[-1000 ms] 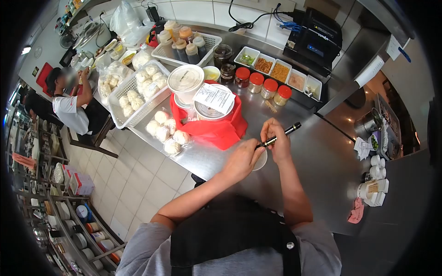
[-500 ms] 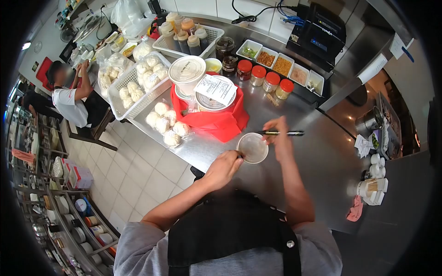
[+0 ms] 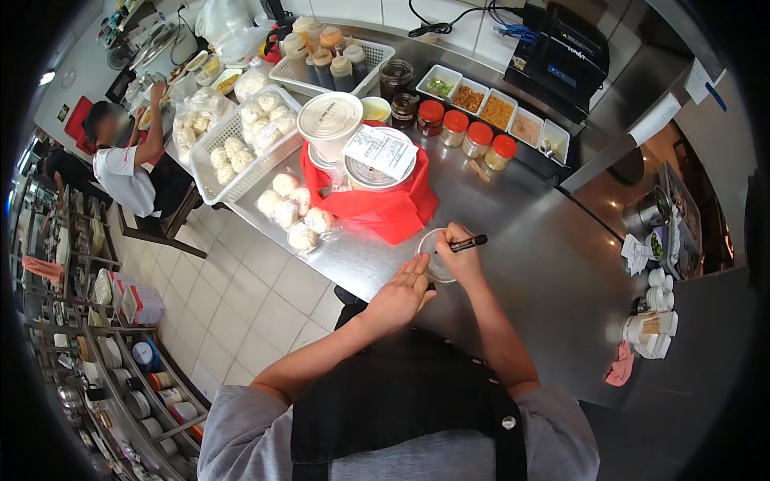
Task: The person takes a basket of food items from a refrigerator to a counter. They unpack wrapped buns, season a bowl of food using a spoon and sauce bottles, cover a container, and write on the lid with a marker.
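My right hand (image 3: 459, 252) is closed around a black marker (image 3: 469, 243), held over a round clear lid (image 3: 437, 268) on the steel counter. My left hand (image 3: 401, 295) has its fingers stretched out, fingertips at the lid's left edge. A small dark piece shows by its thumb; whether the hand touches it is unclear. Beyond my hands, a red cloth bag (image 3: 409, 215) is folded down around lidded tubs, with a printed receipt (image 3: 381, 151) on one lid. Bagged white buns (image 3: 297, 210) lie left of the red bag.
A white basket (image 3: 210, 186) of buns and another (image 3: 369, 84) with sauce bottles stand at the back left. Red-lidded jars (image 3: 478, 138), topping trays (image 3: 499, 108) and a black printer (image 3: 560, 60) line the back right. Another person (image 3: 128, 172) sits far left.
My right hand has brought the marker over the lid and turned its grip. My left hand's fingers have straightened and moved to the lid's edge; half a second ago they were curled around something dark.
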{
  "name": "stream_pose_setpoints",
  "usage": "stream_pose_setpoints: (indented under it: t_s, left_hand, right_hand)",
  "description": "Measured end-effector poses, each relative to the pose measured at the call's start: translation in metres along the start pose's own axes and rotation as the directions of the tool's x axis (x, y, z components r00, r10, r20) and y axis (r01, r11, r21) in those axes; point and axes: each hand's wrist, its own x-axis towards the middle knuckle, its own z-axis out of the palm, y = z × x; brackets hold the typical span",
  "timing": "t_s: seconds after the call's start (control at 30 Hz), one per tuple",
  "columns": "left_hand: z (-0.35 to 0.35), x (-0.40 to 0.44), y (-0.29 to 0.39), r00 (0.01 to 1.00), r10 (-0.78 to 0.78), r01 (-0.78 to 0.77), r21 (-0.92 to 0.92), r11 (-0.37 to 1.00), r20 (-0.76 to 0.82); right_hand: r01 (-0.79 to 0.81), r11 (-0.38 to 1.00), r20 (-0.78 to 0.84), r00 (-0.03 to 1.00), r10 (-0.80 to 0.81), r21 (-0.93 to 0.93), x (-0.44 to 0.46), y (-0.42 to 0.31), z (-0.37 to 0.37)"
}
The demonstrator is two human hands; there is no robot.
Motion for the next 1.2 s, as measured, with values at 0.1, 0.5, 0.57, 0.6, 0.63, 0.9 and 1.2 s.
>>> stream_pose_setpoints:
  t_s: [0.1,0.5,0.57,0.6,0.63,0.9,1.2]
  left_hand:
    - [0.000,0.000,-0.001,1.000,0.012,-0.012,0.016,1.000,-0.021]
    - [0.001,-0.001,-0.001,0.999,0.015,-0.015,0.013,1.000,-0.034]
    - [0.000,-0.001,0.000,1.000,0.014,-0.014,0.010,1.000,-0.027]
    - [-0.001,-0.001,0.000,1.000,0.011,-0.011,0.007,1.000,-0.022]
    - [-0.001,-0.001,-0.001,1.000,0.012,-0.012,0.007,1.000,-0.022]
    - [0.001,-0.001,-0.001,1.000,0.004,-0.004,0.014,1.000,-0.017]
    - [-0.001,-0.001,0.000,1.000,0.001,0.000,0.026,1.000,-0.027]
  right_hand:
    - [0.025,0.999,0.006,1.000,-0.025,-0.027,-0.001,0.000,0.000]
    - [0.049,0.998,-0.025,0.998,-0.050,-0.039,0.000,-0.004,0.000]
    - [0.079,0.996,-0.014,0.997,-0.079,-0.050,0.000,-0.004,0.000]
    - [0.061,0.997,-0.027,0.998,-0.063,-0.053,-0.001,-0.002,0.000]
    - [0.044,0.997,-0.039,0.998,-0.046,-0.057,-0.001,-0.003,0.000]
    - [0.045,0.996,-0.059,0.997,-0.050,-0.076,-0.001,-0.008,-0.001]
    - [0.079,0.991,-0.095,0.992,-0.089,-0.104,-0.001,-0.009,-0.002]
